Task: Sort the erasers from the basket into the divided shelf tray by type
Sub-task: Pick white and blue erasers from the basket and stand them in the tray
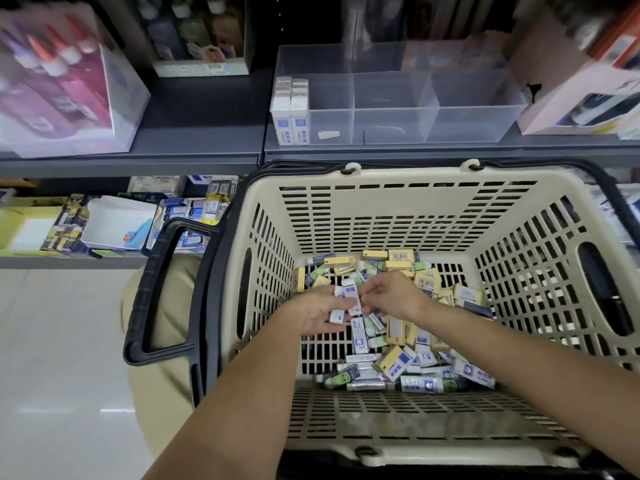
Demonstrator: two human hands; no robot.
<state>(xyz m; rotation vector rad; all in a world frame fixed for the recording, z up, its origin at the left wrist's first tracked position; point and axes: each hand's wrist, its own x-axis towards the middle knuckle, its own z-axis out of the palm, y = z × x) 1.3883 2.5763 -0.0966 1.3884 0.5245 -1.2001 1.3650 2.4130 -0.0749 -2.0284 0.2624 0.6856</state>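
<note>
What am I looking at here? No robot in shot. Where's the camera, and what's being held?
There is no machine here: a person works with bare hands. The single picture comes from a wide-angle camera worn on their head, looking forward and down, which is why both forearms enter from the bottom edge.

The left hand grips a few small white blue-labelled erasers. The right hand has its fingers at the same bunch; whether it pinches one cannot be told.

Both hands are inside a cream slotted plastic shopping basket. Its floor holds a mixed pile of yellow, white and green wrapped erasers.

Above, on a dark grey shelf, stands a clear plastic divided tray. Its leftmost compartment holds upright white erasers.
</note>
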